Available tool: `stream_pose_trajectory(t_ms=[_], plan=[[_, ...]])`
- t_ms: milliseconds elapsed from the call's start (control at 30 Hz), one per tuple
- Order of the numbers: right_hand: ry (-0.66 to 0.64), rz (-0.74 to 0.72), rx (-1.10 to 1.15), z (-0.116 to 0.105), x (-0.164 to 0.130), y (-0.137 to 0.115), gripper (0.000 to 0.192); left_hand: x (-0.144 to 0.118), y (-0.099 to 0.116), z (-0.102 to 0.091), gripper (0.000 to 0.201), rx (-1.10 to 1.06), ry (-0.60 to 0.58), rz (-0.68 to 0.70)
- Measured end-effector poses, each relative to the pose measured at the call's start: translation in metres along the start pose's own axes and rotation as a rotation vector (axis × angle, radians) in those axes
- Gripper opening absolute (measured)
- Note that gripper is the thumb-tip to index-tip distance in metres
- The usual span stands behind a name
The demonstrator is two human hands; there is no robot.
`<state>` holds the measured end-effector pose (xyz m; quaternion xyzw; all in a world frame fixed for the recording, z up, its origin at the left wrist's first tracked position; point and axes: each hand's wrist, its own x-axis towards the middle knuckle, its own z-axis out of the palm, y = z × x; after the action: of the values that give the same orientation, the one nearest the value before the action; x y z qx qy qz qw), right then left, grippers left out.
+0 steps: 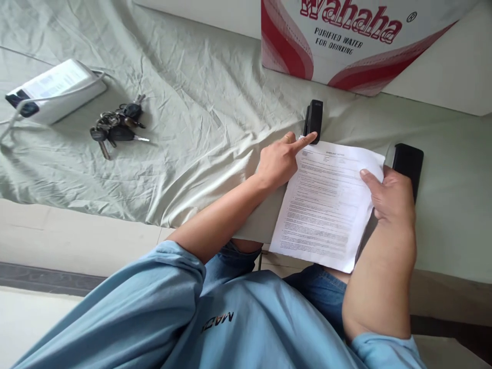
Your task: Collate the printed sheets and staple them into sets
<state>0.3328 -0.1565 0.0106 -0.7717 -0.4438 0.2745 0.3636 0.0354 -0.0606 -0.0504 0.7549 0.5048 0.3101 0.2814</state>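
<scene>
Right hand (392, 197) fingers pinching paper (326, 202) edge; left hand (279, 161) forefinger extended touching stapler (314, 120).

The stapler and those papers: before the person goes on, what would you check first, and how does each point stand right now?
1. Sheets held firm: right hand grips the papers at their right edge. Ok.
2. Stapler within reach: the left hand points a forefinger at it, fingertip at its near end. Ok.
3. Papers' top left corner close to the stapler: ok.
4. Sheets squared up in the stack: cannot tell.
5. Papers fully supported: the lower part hangs past the sheet-covered surface, over the lap. Not ok.
6. Black phone away from the stapler: ok.
</scene>
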Motion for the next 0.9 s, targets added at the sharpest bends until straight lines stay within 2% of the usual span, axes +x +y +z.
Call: stream_pose_trajectory(t_ms=[100, 167, 233, 333, 367, 467, 533, 600, 700, 900], plan=[[-0.114, 0.117, 0.195, -0.016, -0.014, -0.005, 0.060, 0.001, 0.001, -0.005, 0.081, -0.071, 0.020, -0.004], [-0.172, 0.154, 0.222, -0.025, -0.020, -0.005, 0.062, 0.002, 0.001, -0.009, 0.081, -0.148, 0.034, -0.018], [-0.117, 0.146, 0.259, -0.030, -0.022, -0.004, 0.064, 0.004, 0.002, -0.012, 0.070, -0.251, 0.064, -0.052], [0.089, 0.070, 0.376, -0.024, -0.019, -0.006, 0.067, 0.007, 0.004, -0.018, 0.027, -0.441, 0.087, -0.147], [0.146, 0.041, 0.409, -0.021, -0.017, -0.007, 0.066, 0.007, 0.006, -0.020, 0.028, -0.523, 0.062, -0.176], [0.243, -0.027, 0.465, -0.009, -0.012, -0.013, 0.057, 0.006, 0.012, -0.025, 0.070, -0.750, -0.103, -0.192], [0.271, -0.055, 0.473, -0.003, -0.011, -0.015, 0.054, 0.004, 0.015, -0.028, 0.081, -0.787, -0.212, -0.130], [0.273, -0.073, 0.470, -0.001, -0.011, -0.016, 0.053, 0.002, 0.016, -0.030, 0.086, -0.729, -0.254, -0.061], [0.226, -0.071, 0.483, 0.000, -0.012, -0.015, 0.056, 0.003, 0.013, -0.029, 0.085, -0.671, -0.224, -0.043], [0.074, -0.003, 0.513, 0.000, -0.007, -0.007, 0.067, 0.006, 0.005, -0.021, 0.073, -0.821, -0.130, -0.160]])
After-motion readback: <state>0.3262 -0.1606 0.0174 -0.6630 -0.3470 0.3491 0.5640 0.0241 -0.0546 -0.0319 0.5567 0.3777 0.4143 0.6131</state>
